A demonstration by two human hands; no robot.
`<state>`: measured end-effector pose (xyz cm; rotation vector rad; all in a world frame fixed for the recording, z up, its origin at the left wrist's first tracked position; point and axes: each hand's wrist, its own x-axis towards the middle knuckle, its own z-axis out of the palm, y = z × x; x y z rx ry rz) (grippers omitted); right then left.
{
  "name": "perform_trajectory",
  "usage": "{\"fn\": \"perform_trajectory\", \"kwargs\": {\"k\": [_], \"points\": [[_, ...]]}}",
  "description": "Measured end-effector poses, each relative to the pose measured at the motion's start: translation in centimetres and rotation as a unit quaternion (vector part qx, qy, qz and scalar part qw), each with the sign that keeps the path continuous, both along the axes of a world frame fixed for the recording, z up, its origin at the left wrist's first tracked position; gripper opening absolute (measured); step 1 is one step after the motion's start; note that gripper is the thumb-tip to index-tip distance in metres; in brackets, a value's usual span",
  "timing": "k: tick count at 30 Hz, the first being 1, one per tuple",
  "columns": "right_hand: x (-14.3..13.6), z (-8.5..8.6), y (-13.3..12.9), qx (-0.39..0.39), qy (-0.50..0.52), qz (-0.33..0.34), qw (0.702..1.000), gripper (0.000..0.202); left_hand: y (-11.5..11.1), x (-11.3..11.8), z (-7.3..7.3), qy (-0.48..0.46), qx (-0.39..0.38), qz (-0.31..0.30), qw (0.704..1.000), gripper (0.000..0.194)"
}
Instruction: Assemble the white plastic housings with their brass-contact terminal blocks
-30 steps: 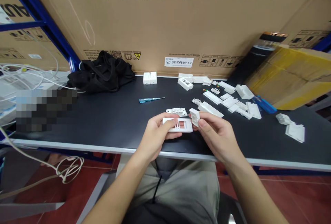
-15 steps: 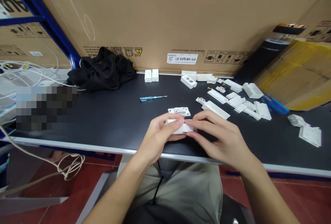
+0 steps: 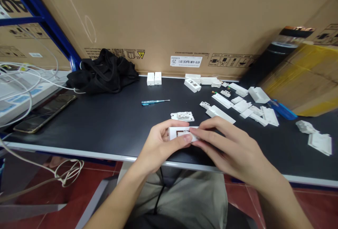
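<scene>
Between both hands is a small white plastic housing (image 3: pixel 173 132) with rectangular openings in its upturned face, held just above the table's front edge. My left hand (image 3: pixel 161 142) grips its left end, thumb across the front and fingers behind. At the right end, my right hand (image 3: pixel 224 142) pinches it with thumb and fingertips, which cover that part. Just beyond the hands lies a white plastic base piece (image 3: pixel 182 116) with raised inner parts. Farther back to the left, a blue screwdriver (image 3: pixel 154 102) lies flat with its tip to the right.
Loose white plastic parts (image 3: pixel 241 105) are spread to the right. Two white boxes (image 3: pixel 154 78) stand at the back beside a black cloth bag (image 3: pixel 105 72). On the left lie a phone (image 3: pixel 44 112) and white cables. A large carton (image 3: pixel 158 21) walls off the back; a black cylinder (image 3: pixel 271 56) leans at right.
The housing has been tilted in my hands, so its face with the openings now shows. My left thumb has shifted lower across it. The screwdriver and loose parts lie as before.
</scene>
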<state>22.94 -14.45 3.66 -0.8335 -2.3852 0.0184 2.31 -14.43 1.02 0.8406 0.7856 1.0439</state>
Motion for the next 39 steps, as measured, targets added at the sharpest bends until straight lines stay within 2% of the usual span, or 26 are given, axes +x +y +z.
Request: {"fn": "perform_trajectory", "kwargs": {"k": [6,16,19,21,23,26,28,29,31,35,39], "points": [[0.2,-0.3,-0.3,0.034,0.026,-0.032,0.999,0.034,-0.1,0.0,-0.2,0.013,0.009,-0.007,1.000,0.038],[0.1,-0.6,-0.3,0.014,0.002,-0.002,1.000,0.035,-0.2,0.0,-0.4,0.056,0.028,-0.011,0.998,0.040],[0.1,-0.4,-0.3,-0.008,0.023,0.001,1.000,0.033,-0.2,-0.1,-0.5,0.041,0.026,-0.019,0.999,0.037],[0.0,-0.5,-0.3,-0.053,0.071,-0.021,0.996,0.030,-0.2,-0.1,-0.5,0.027,0.025,-0.023,0.999,0.035],[-0.3,-1.0,-0.3,-0.139,0.157,-0.058,0.976,0.028,-0.3,-0.2,-0.5,0.019,0.029,-0.025,0.999,0.034],[-1.0,-1.8,-0.4,-0.320,0.287,-0.074,0.900,0.025,-0.4,-0.3,-0.3,0.031,0.047,-0.031,0.998,0.033],[-1.5,-2.2,-0.5,-0.397,0.338,-0.063,0.851,0.023,-0.5,-0.4,-0.2,0.048,0.060,-0.038,0.996,0.032],[-1.7,-2.4,-0.5,-0.413,0.355,-0.061,0.836,0.024,-0.5,-0.4,-0.1,0.053,0.064,-0.040,0.996,0.030],[-2.1,-2.6,-0.6,-0.413,0.379,-0.065,0.826,0.023,-0.6,-0.4,-0.1,0.056,0.065,-0.038,0.996,0.028],[-2.4,-2.9,-0.8,-0.378,0.389,-0.081,0.836,0.020,-0.3,-0.3,-0.3,0.015,0.032,-0.044,0.998,0.023],[-2.4,-3.0,-0.9,-0.384,0.400,-0.086,0.828,0.024,-0.1,-0.2,-0.6,-0.026,-0.004,-0.057,0.998,0.023]]}}
